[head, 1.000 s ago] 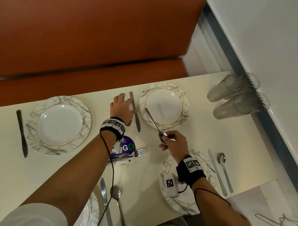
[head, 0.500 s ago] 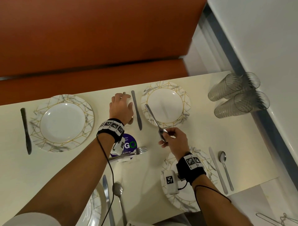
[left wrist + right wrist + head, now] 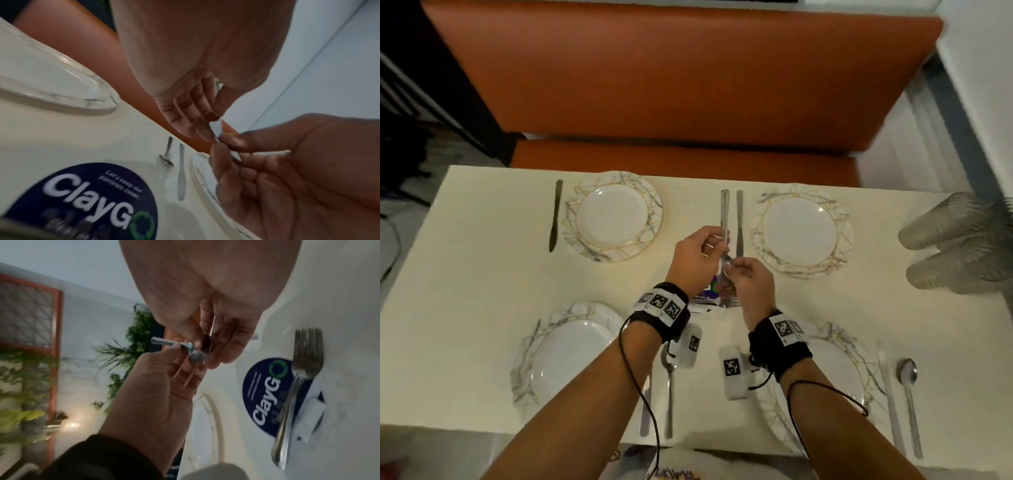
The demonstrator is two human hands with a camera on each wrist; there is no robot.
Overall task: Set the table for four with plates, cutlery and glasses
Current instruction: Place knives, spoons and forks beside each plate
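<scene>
Both hands meet over the middle of the table on one spoon (image 3: 726,263). My right hand (image 3: 738,269) pinches its bowl (image 3: 197,355), and my left hand (image 3: 713,241) pinches its handle (image 3: 214,128). Another spoon (image 3: 166,154) and a knife (image 3: 180,172) lie on the table just left of the far right plate (image 3: 803,230). The far left plate (image 3: 614,216) has only a knife (image 3: 555,216) beside it. The near left plate (image 3: 565,353) and near right plate (image 3: 839,373) each have a knife and a spoon. Stacked glasses (image 3: 955,240) lie on their sides at the right edge.
A fork (image 3: 304,369) lies across a blue round ClayGo sign (image 3: 265,395) in the middle of the table, under my hands. An orange bench (image 3: 654,85) runs along the far side. A white wall stands on the right, behind the glasses.
My left hand has let go of the spoon laid beside the far right plate and drawn back to the right hand's spoon. The right hand brought that spoon left, and my head has turned.
</scene>
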